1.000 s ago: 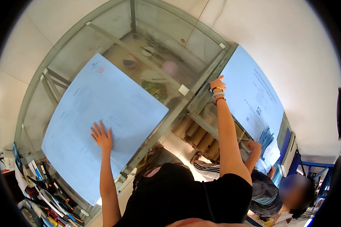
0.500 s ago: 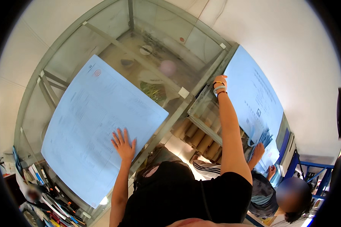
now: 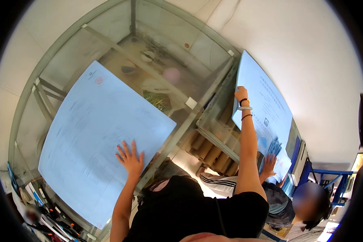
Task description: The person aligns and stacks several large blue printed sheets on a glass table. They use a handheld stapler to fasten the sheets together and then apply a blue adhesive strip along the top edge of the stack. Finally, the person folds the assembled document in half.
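Note:
A large blue printed drawing sheet with a small red stamp lies over the glass tabletop on the left. My left hand rests flat near its lower right edge, fingers spread. To the right, a second blue printed sheet lies on a lower surface. My right hand, wearing bracelets at the wrist, is closed on that sheet's left edge. Whether it holds one sheet or several cannot be told. Below it are blue folded papers, beside another person's spread hand.
A glass-topped frame table spans the left and middle. Rolled brown tubes sit under the right-hand surface. The other person is at the lower right. Pens and tools crowd the lower left, and a blue metal frame stands far right.
My right hand has moved slightly right and nearer, and the right sheet's left edge has shifted with it. The other person's hand is now spread. My left hand stays on its sheet.

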Motion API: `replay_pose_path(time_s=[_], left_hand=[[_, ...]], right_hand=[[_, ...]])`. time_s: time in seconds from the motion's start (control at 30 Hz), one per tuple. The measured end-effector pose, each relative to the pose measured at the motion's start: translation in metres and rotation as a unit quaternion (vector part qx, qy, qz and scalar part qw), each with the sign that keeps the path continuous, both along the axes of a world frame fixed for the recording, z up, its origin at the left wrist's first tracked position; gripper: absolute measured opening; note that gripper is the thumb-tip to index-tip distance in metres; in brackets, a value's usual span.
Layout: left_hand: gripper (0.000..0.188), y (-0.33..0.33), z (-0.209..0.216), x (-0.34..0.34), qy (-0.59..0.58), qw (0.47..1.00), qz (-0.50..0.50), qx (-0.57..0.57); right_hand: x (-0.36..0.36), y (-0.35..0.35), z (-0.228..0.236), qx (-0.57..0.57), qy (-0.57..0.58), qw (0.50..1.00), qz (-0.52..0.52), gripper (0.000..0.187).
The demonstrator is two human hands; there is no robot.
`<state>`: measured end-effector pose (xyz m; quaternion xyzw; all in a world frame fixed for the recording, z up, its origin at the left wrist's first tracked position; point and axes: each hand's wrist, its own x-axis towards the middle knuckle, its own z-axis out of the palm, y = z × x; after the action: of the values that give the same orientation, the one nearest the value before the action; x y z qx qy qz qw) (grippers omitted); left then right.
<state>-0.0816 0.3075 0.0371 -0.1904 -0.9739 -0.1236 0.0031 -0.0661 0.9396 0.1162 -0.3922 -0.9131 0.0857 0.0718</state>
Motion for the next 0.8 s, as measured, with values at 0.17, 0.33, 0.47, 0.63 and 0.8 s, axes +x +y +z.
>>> replay_pose_path(time_s=[0.17,0.33,0.47,0.63,0.8], left_hand=[[0.065,0.002,0.003,0.000,-0.005,1.000,-0.008,-0.008],[0.065,0.003,0.000,0.002,0.001,1.000,-0.012,-0.025],[0.065,0.005,-0.001,0.004,0.005,0.999,-0.020,-0.043],[0.065,0.007,-0.005,0.006,0.029,0.998,-0.027,-0.052],[0.063,0.005,-0.008,0.007,0.044,0.996,-0.029,-0.068]], right_hand=[[0.014,-0.045,0.023,-0.034,0.082,0.996,0.029,0.038],[0.009,-0.092,0.076,-0.123,0.117,0.983,0.065,0.037],[0.006,-0.122,0.089,-0.136,0.161,0.972,0.106,0.035],[-0.003,-0.152,0.094,-0.192,0.185,0.958,0.105,0.030],[0.004,-0.183,0.124,-0.249,0.170,0.947,0.114,0.028]])
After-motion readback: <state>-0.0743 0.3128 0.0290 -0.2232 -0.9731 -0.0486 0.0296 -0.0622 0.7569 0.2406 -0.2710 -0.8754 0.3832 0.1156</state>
